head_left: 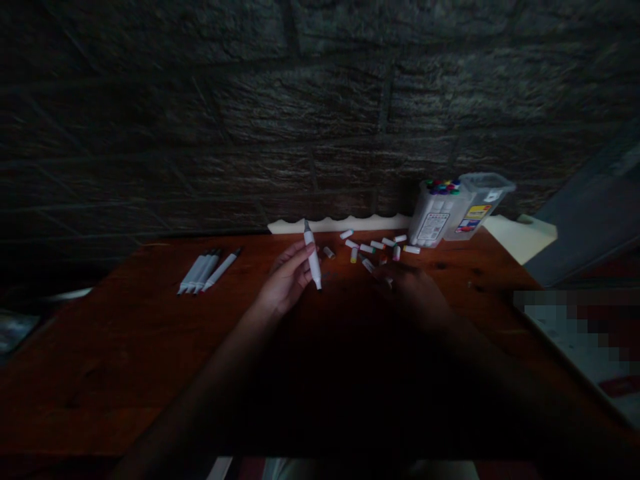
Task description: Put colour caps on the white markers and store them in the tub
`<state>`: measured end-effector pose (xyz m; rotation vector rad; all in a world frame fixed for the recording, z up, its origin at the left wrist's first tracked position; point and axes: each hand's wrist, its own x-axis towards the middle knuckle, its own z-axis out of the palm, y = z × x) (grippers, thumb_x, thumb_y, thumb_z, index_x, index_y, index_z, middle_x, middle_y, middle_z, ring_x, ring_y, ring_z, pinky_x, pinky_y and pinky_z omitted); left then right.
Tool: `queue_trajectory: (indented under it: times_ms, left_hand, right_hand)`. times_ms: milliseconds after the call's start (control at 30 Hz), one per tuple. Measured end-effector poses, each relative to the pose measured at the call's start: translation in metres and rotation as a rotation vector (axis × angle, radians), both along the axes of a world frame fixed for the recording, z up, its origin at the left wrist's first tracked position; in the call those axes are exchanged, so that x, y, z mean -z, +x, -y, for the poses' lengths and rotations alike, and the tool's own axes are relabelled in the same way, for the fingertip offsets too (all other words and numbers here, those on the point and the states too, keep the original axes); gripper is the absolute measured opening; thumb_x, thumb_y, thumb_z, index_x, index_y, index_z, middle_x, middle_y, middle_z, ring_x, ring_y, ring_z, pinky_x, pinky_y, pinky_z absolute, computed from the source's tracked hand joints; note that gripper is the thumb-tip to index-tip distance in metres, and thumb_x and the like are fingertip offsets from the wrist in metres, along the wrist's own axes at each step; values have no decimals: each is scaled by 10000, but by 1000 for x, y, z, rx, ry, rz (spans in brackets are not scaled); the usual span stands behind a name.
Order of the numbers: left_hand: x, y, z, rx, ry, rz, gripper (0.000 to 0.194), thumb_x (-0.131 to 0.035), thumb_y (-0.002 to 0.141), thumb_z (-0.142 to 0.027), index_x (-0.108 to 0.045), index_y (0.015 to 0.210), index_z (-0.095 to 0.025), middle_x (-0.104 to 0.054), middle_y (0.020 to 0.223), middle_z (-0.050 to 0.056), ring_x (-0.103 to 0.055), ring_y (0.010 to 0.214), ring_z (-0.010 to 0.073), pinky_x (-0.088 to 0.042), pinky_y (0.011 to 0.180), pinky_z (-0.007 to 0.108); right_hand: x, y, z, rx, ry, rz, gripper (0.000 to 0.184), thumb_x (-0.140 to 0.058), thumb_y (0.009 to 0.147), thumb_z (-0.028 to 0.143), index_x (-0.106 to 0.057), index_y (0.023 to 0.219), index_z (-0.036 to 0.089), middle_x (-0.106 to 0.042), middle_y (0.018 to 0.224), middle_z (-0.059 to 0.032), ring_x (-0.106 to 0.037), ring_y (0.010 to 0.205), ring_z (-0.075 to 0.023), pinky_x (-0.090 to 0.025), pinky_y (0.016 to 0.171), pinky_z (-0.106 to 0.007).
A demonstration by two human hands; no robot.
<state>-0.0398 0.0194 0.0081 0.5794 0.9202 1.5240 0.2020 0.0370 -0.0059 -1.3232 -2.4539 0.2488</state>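
Observation:
My left hand [287,280] grips a white marker [313,257] held nearly upright above the wooden table [150,347], its dark tip pointing up. My right hand [407,287] lies in deep shadow on the table, reaching toward several loose white marker caps [376,248] with coloured ends; its fingers are too dark to read. Several uncapped white markers [205,271] lie side by side at the left of the table.
A clear plastic marker box [434,215] with coloured marker ends showing stands at the back right, with its clear lid [477,207] leaning beside it. A dark stone-patterned wall rises behind. A cream scalloped strip [345,223] runs along the table's far edge. A blurred flat item [575,333] lies at right.

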Motion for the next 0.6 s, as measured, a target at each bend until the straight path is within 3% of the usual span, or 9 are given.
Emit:
queue_trajectory:
  times_ms: [367,467,600]
  left_hand:
    - [-3,-2,2,55,36,106,151,-692,765,-114,-641,904,-146,-724,825,5,-689,641,104,-565,564,184]
    - [-5,-3,3,64,48,158,129,-667,777,-138,-646,904,-141,-718,803,1,-682,635,100,-561,558,180]
    - [-4,-5,1,50,61,132,125,-652,776,-119,-670,900,-136,-733,827,23,-690,662,107,-573,620,186]
  right_hand:
    - [1,-2,3,26,-51,110,294,-531,889,275,-651,1157,258,-724,1036,-71,-679,891,-231,-527,752,-334]
    - [-6,0,4,17,-83,29,320,-555,859,239,-656,1163,252,-718,1071,-77,-683,890,-240,-526,766,-351]
    - [-14,1,7,-65,-154,-243,311,-571,854,248,-660,1151,235,-721,1038,-72,-684,858,-224,-534,760,-347]
